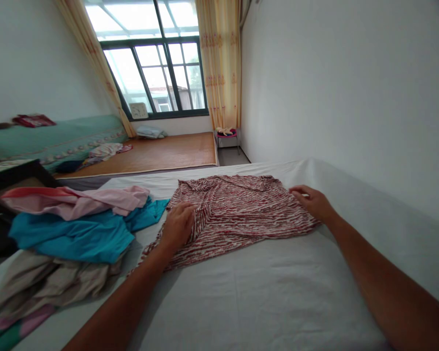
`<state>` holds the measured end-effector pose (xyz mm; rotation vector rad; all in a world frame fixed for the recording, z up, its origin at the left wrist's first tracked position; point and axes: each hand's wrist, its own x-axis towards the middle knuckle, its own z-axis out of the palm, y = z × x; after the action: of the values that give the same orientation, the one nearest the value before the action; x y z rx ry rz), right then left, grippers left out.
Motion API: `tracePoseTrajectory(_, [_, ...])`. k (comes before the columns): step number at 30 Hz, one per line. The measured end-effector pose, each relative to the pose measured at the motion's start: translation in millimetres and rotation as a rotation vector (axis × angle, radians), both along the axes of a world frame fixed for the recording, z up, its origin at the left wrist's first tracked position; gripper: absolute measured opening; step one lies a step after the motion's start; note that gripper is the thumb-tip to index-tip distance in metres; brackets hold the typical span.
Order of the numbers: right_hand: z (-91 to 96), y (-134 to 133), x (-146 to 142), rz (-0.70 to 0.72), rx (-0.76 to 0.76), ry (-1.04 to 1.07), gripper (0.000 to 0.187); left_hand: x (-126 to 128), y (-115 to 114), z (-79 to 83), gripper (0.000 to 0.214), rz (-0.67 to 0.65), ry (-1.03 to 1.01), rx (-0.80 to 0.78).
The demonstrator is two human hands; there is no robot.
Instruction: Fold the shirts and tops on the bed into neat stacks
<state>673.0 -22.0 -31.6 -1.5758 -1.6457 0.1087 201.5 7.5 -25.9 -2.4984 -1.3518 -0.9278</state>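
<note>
A red-and-white streaked garment [241,209] lies spread on the white bed sheet, wrinkled toward its left side; its exact kind is unclear. My left hand [179,225] rests over the garment's left part with bent fingers closed on bunched cloth, and the fingertips are partly hidden. At the right edge, my right hand [310,201] has thumb and forefinger brought together on the cloth. Left of the garment sits a loose pile: a pink cloth [80,200] on top, a bright blue garment [73,236] below it, then a beige-grey garment [54,280].
White sheet [263,292] covers the bed around the garment. Beyond it stands a second bed with a brown mat [175,151], a folded pillow [151,132] and crumpled clothes [104,152]. A small stool [227,135] stands near the curtain [221,73]. A white wall [351,87] closes the right side.
</note>
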Motion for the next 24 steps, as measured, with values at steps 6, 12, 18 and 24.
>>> tracePoseTrajectory(6, [-6.1, -2, -21, 0.166, -0.08, -0.548, 0.025, 24, -26, -7.8, 0.032, -0.249, 0.179, -0.094])
tracePoseTrajectory(12, [-11.9, 14, -22, -0.036, -0.028, -0.432, 0.028, 27, -27, -19.5, 0.04, -0.245, 0.247, -0.192])
tracePoseTrajectory(18, [-10.6, 19, -33, -0.068, 0.089, -0.359, 0.033, 25, -24, -23.2, 0.048, -0.114, 0.301, -0.25])
tracePoseTrajectory(24, [-5.6, -11, -81, 0.488, -0.129, -0.452, 0.044, 27, -28, -20.5, 0.052, 0.014, 0.345, -0.294])
